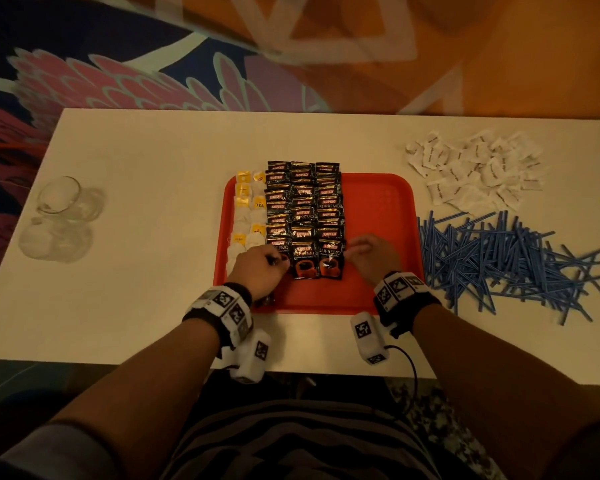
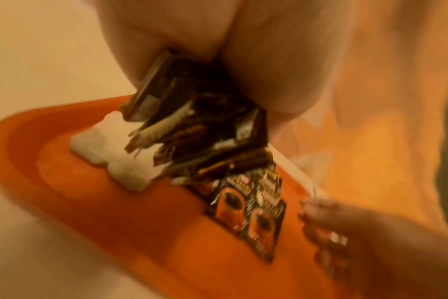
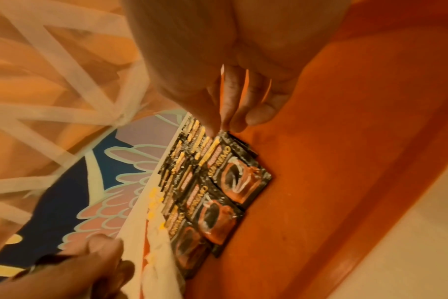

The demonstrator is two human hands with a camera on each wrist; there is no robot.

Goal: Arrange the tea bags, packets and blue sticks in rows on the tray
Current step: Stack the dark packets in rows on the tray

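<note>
The black coffee packets on the red tray read "KOPIKO" and "SUPREMO". A yellow tea bag tag reads "TEA". Print on the white packets is too small to read.

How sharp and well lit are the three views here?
Head view: dim, warm cast, yet the coffee sachets stay legible; the floor beyond the table is smeared. Left wrist view: heavily blurred, left hand overexposed. Right wrist view: sachet print readable, right hand soft, strong orange tint.
</note>
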